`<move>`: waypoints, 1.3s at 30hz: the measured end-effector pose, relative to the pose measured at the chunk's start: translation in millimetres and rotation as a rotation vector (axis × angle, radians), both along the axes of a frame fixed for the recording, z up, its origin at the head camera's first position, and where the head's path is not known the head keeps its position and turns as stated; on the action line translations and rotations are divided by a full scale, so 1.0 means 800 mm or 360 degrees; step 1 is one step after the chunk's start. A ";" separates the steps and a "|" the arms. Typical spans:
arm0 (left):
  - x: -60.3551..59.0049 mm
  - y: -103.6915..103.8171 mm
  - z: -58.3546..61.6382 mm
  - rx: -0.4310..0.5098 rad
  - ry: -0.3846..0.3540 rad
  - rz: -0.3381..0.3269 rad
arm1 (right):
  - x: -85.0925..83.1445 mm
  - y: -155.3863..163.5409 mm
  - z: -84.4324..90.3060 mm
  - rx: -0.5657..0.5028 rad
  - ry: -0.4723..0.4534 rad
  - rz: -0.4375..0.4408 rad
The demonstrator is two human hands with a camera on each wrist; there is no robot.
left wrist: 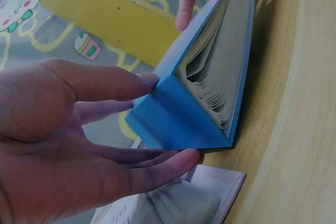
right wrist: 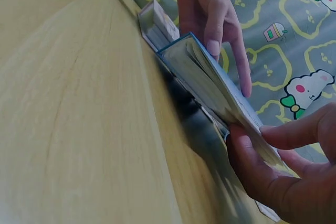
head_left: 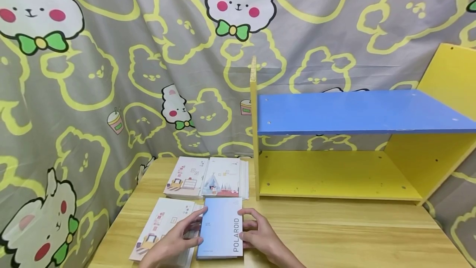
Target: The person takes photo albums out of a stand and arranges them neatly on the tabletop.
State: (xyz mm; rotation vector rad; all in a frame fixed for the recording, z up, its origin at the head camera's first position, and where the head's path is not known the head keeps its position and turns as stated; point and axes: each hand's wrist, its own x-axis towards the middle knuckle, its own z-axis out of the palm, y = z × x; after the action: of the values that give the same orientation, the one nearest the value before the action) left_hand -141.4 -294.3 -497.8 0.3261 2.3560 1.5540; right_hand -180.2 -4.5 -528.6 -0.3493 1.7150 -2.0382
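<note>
A blue photo album (head_left: pixel 220 228) with POLAROID printed along its right side lies cover up at the front of the table, between both hands. My left hand (head_left: pixel 176 237) holds its left side; in the left wrist view, thumb and fingers span the blue spine (left wrist: pixel 176 116). My right hand (head_left: pixel 263 235) grips the opposite side, where the right wrist view has thumb and fingers pinching the page edges and cover. The loose pages (right wrist: pixel 202 80) fan slightly apart. Just left, partly under my left forearm, lies a white album (head_left: pixel 158 218) with a drawn room scene.
Behind the blue album lie more white illustrated albums, one with a yellow chair (head_left: pixel 187 177) and one with a tent (head_left: pixel 223 173). To the right stands a yellow shelf unit (head_left: pixel 323 173) with a blue board (head_left: pixel 357 111). A patterned curtain (head_left: pixel 141 73) hangs behind the wooden table (head_left: pixel 334 235).
</note>
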 end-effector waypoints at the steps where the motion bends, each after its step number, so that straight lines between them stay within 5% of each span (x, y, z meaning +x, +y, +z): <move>1: 0.000 0.000 0.000 -0.0011 -0.0002 -0.0009 | -0.001 0.000 -0.001 -0.0006 -0.0011 -0.0003; 17: 0.006 0.005 0.000 0.0074 -0.0078 -0.0048 | 0.007 0.000 -0.003 0.0019 -0.0057 0.0000; 22: 0.006 0.006 0.000 0.0048 -0.0056 -0.0041 | 0.005 0.003 -0.002 0.0200 0.0073 -0.0014; 30: 0.006 0.010 -0.003 -0.0018 -0.0047 -0.0014 | 0.009 0.009 0.005 0.0493 0.0489 0.0006; 39: 0.005 0.010 0.006 -0.0095 -0.0032 0.0009 | 0.003 0.015 0.009 0.0594 0.0644 0.0053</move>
State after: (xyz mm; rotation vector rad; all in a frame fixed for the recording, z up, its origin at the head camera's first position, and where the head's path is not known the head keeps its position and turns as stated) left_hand -137.3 -286.6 -492.7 0.2895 2.3845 1.4793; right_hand -177.8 7.4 -521.4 -0.6927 2.2616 -1.6511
